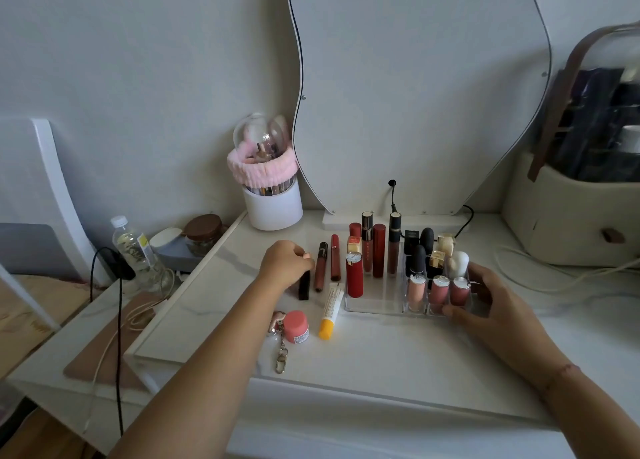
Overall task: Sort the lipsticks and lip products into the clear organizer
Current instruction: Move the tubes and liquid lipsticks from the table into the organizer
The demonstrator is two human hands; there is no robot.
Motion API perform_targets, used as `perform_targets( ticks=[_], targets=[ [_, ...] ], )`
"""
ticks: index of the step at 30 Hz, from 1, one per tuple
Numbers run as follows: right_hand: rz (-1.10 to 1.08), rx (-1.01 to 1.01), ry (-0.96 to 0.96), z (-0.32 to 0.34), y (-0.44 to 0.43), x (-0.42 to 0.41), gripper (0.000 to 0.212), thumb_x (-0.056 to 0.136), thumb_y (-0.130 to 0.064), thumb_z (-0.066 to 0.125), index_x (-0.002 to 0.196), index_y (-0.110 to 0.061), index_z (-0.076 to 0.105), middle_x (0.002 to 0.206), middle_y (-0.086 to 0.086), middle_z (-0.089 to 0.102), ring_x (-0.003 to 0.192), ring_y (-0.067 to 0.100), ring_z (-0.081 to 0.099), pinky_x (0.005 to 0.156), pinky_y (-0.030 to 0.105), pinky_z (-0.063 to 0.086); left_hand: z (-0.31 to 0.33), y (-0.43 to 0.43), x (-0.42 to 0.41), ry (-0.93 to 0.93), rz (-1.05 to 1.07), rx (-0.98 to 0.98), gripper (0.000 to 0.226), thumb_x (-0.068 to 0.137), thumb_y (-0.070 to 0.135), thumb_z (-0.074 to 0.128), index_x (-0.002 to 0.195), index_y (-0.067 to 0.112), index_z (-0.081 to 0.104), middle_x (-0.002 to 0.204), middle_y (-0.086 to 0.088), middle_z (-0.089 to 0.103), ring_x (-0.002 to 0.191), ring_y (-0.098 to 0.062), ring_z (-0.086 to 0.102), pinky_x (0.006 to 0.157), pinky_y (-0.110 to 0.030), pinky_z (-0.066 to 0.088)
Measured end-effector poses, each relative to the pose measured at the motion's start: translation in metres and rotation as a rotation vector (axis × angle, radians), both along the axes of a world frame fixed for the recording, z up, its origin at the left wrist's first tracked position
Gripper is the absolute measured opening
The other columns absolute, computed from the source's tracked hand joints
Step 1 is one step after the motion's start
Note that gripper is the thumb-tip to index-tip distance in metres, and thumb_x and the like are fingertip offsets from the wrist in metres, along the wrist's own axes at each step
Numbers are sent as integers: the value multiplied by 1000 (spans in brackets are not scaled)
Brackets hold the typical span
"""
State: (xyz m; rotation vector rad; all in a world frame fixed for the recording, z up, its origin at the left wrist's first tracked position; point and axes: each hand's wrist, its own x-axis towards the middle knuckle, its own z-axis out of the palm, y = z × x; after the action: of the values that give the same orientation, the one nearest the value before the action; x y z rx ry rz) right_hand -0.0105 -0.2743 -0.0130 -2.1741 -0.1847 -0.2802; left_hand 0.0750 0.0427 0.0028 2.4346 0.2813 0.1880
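Note:
The clear organizer (pixel 372 307) stands on the white table, holding several upright lipsticks and glosses, including a red lipstick (pixel 354 275) at its front left and three pink glosses (pixel 439 290) in front. My right hand (pixel 491 302) grips the organizer's right front corner. My left hand (pixel 285 264) is curled over a black lipstick (pixel 304 287) lying on the table; its fingers close on the upper end. Beside it lie a brown gloss tube (pixel 320 266) and a dark red tube (pixel 335 257). A white tube with a yellow cap (pixel 330 311) and a pink jar (pixel 296 327) lie nearer me.
A keychain (pixel 280 347) lies left of the pink jar. A white brush holder with a pink headband (pixel 272 195) stands at the back left, below a wavy mirror (pixel 415 95). A beige cosmetic case (pixel 575 216) sits right. A water bottle (pixel 136 254) stands on the lower side shelf.

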Motion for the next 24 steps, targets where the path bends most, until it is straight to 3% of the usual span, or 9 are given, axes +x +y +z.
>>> perform_targets(
  ticks=[3,5,7,9,14,18,21,24],
  targets=[
    [3,1,-1,0,0,0,70,69,-24,78,130,-31,44,110,-12,60,100,7,56,75,17,37,4,-7,-2,17,51,145,31,79,20,60,53,12,45,54,-4,41,62,-26,42,49,-25,28],
    [3,2,-2,0,0,0,70,69,-25,78,129,-32,44,110,-13,60,102,7,57,76,18,38,7,-10,-4,6,63,136,28,79,18,61,55,10,52,55,-5,46,64,-27,47,48,-25,31],
    [4,-2,-2,0,-1,0,70,69,-25,78,129,-32,44,111,-12,60,102,8,57,79,20,38,12,-8,-8,-60,62,46,15,81,18,62,72,7,67,71,-7,62,76,-28,57,63,-27,44],
    [4,1,-3,0,0,0,70,69,-24,79,129,-31,44,111,-11,60,102,8,56,80,21,38,20,-5,-15,-167,70,-102,15,82,17,62,90,7,70,82,-5,66,83,-23,61,74,-28,47],
    [-3,-5,-4,-1,0,1,69,69,-23,79,129,-29,45,108,-12,59,99,6,55,74,12,37,66,-5,-36,-395,-40,-478,11,77,18,68,84,26,68,82,3,70,78,-13,64,80,-31,53],
    [-6,-8,-4,1,0,0,70,69,-23,79,130,-28,45,109,-9,59,99,9,56,75,16,37,97,-33,-54,-448,-270,-712,13,83,7,65,90,17,67,82,1,67,75,-6,62,70,-17,50],
    [-3,-12,-8,2,1,-1,69,69,-23,79,130,-29,45,108,-10,59,98,8,56,73,13,37,99,-55,-55,-459,-357,-736,16,81,8,68,91,21,67,85,4,69,82,-7,65,81,-23,52],
    [-8,4,-20,3,2,-2,66,69,-23,79,125,-34,46,103,-17,58,93,-3,55,69,3,36,88,-71,-55,-434,-376,-671,19,80,6,69,90,22,66,85,7,68,78,0,64,75,-14,49]
  ],
)
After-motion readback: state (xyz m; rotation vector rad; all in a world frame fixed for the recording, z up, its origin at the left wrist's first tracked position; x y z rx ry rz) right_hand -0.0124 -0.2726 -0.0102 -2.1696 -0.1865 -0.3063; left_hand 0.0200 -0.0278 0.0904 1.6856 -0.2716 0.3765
